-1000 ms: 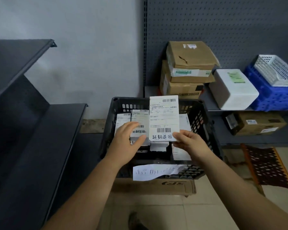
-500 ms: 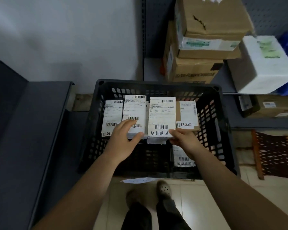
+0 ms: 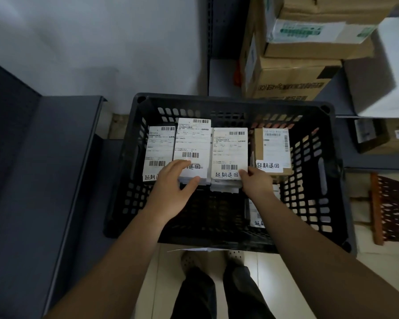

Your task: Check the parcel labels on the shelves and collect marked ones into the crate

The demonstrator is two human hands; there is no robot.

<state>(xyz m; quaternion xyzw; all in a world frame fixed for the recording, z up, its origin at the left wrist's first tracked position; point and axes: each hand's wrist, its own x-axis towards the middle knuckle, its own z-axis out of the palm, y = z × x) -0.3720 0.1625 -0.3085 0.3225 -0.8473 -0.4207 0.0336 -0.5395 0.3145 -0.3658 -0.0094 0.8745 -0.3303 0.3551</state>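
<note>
Black plastic crate point(image 3: 327, 171) holds a row of labelled parcels. Our left hand point(image 3: 174, 183) grips the second parcel point(image 3: 192, 146); our right hand point(image 3: 257, 183) pinches the third parcel point(image 3: 230, 150), beside a brown box point(image 3: 272, 150).

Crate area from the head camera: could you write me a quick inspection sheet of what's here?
Surface: tiled floor; the black crate rests on it.
Job's things: four labelled parcels stand in a row inside the crate, the third parcel and brown parcel with handwritten marks; another lies flat lower down.
Clutter: paper slip under the crate's near rim.
Grippers: left hand grips the second parcel; right hand pinches the third parcel's lower corner.
Cables: nothing seen.
Surroundings: grey shelves left, stacked cardboard boxes behind, white box right.
</note>
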